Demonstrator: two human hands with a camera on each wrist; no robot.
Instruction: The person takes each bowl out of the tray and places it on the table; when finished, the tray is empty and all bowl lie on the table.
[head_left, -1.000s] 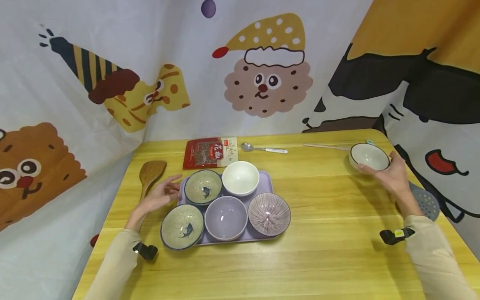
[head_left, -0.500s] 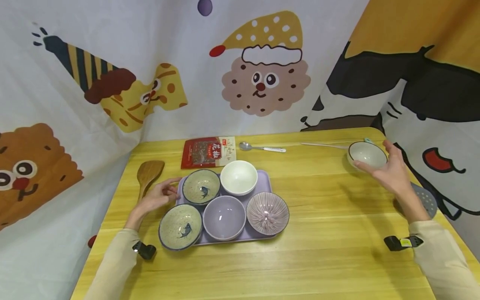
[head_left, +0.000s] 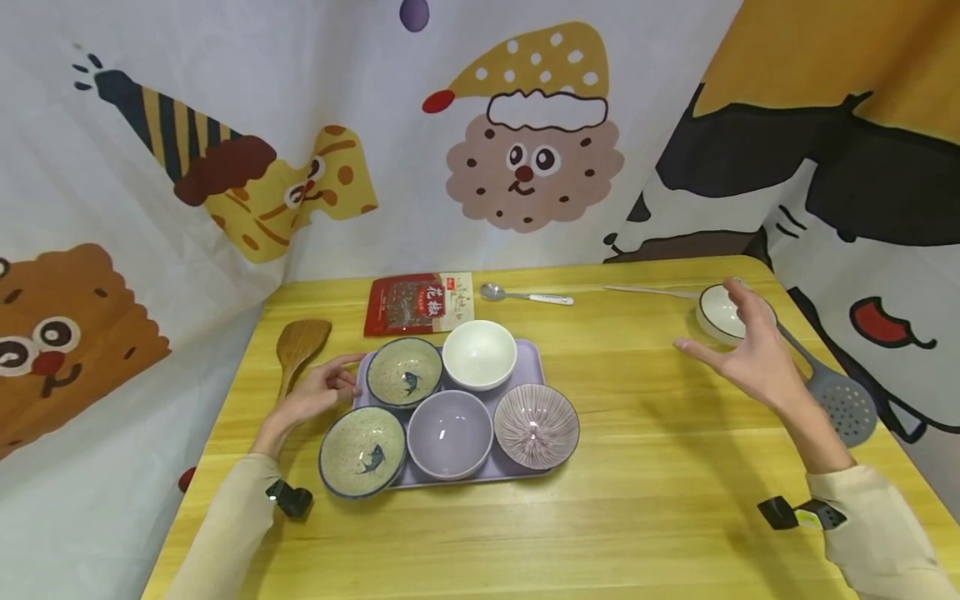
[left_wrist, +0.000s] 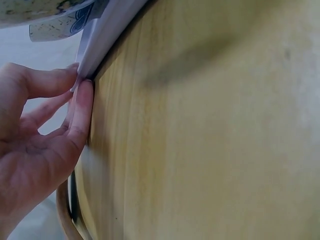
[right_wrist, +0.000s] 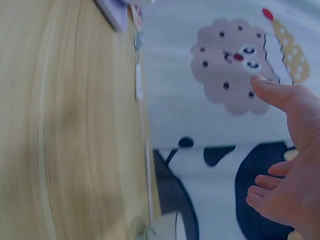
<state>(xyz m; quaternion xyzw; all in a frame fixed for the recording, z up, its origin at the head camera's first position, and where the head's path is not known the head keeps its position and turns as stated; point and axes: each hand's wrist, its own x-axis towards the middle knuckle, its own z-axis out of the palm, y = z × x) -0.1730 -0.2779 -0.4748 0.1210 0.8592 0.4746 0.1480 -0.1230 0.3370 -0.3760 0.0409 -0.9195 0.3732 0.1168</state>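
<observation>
My left hand [head_left: 318, 396] pinches the left edge of a lavender tray [head_left: 530, 360]; the left wrist view shows thumb and fingers on the tray's rim. The tray bears several bowls: two speckled bowls with a fish motif [head_left: 401, 360] [head_left: 356, 442], a white bowl [head_left: 480, 354], a lavender bowl [head_left: 450, 433] and a striped bowl [head_left: 536, 425]. My right hand [head_left: 753, 362] is raised with fingers and thumb spread, holding nothing. Behind it a small dark-rimmed bowl [head_left: 714, 312] stands at the table's back right, partly hidden by the fingers.
A wooden spatula [head_left: 302, 343] lies left of the tray. Behind the tray are a red spice packet [head_left: 412, 304] and a spoon [head_left: 532, 297]. A thin stick-like utensil [head_left: 648, 291] and a grey slotted skimmer [head_left: 843, 404] lie to the right. A printed curtain [head_left: 360, 75] hangs behind the table.
My right hand has let go of the small dark-rimmed bowl and drawn back toward me, uncovering the skimmer. My left hand has stayed at the tray's edge.
</observation>
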